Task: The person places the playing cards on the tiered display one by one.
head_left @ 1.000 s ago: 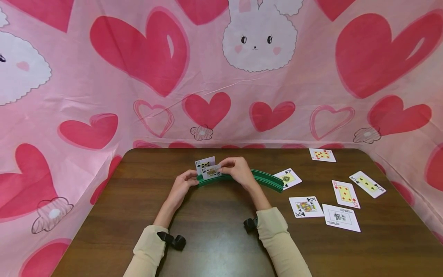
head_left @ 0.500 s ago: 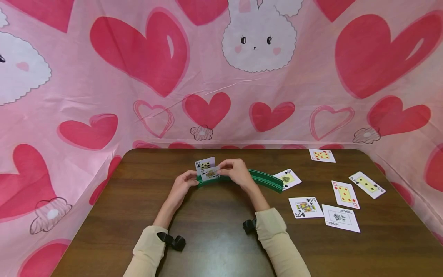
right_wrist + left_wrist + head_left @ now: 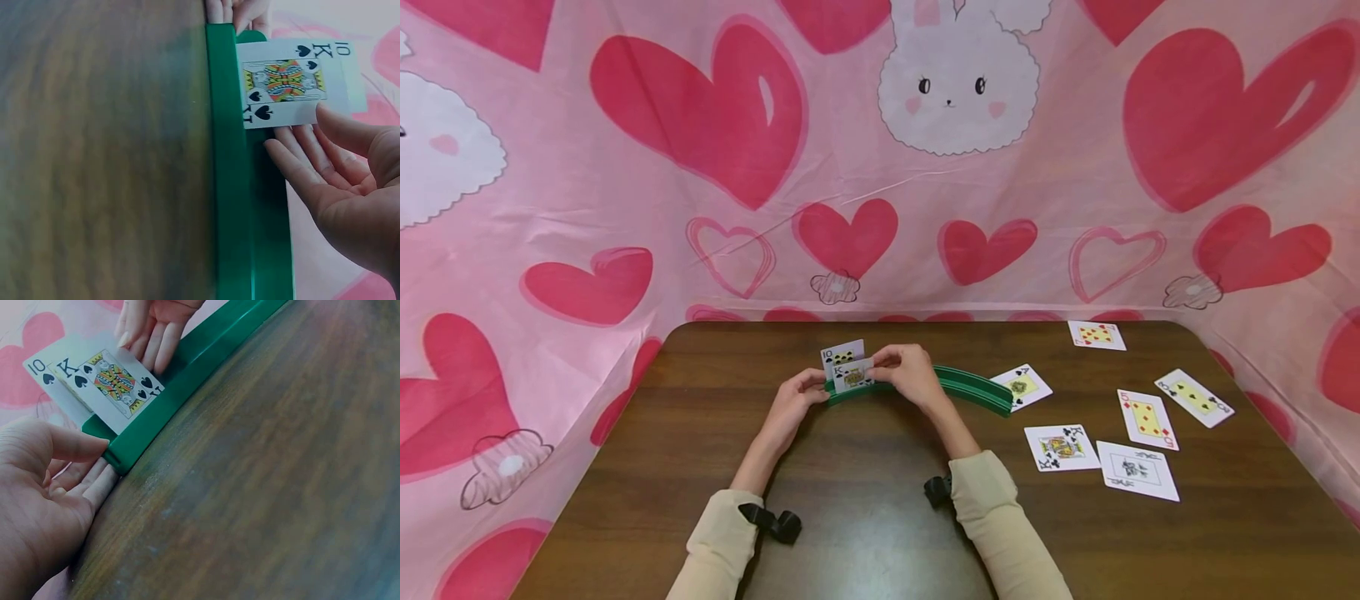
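A curved green card holder (image 3: 973, 387) lies on the table, a ten of spades (image 3: 842, 353) standing in its rear part near the left end. In front of the ten, overlapping it, is a king of spades (image 3: 112, 384), its lower edge in the holder's groove. My right hand (image 3: 913, 375) pinches the king by its right edge; in the right wrist view the thumb is on its face and the fingers (image 3: 306, 150) are behind. With thumb above and fingers below, my left hand (image 3: 794, 402) grips the holder's left tip, seen close up in the left wrist view.
On the right of the brown table (image 3: 850, 517) several cards lie face up: an ace (image 3: 1030, 385) partly under the holder's right end, a king of clubs (image 3: 1062, 447), a joker (image 3: 1138, 471), a five of diamonds (image 3: 1147, 419) and a seven of hearts (image 3: 1096, 335). A heart-print cloth (image 3: 737, 125) hangs behind.
The king of spades has straightened from a tilt and shifted slightly left in the holder, with my right hand still pinching it. My left hand keeps its grip on the holder's tip.
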{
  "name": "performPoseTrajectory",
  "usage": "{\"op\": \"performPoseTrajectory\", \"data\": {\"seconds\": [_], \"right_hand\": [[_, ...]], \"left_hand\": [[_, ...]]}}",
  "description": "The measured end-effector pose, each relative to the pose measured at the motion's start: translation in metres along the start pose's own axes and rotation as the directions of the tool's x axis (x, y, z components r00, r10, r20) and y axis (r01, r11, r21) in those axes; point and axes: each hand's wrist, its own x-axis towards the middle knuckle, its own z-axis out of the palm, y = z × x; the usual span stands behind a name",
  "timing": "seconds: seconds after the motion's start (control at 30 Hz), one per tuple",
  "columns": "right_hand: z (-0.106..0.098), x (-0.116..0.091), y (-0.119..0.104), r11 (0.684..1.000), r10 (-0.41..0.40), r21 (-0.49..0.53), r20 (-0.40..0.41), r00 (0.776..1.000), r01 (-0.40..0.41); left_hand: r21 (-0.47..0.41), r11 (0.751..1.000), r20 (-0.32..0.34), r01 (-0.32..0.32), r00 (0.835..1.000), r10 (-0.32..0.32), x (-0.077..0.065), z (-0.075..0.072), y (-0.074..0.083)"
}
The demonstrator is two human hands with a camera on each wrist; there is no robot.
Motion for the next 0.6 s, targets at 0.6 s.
{"op": "performPoseTrajectory", "data": {"seconds": [0.6], "right_hand": [[-0.076,-0.027,-0.007,0.99,-0.074,-0.123,-0.072,0.995,0.065]], "left_hand": [[-0.003,1.0,0.014,0.007,1.0,-0.007,0.0,-0.001,0.002]]}}
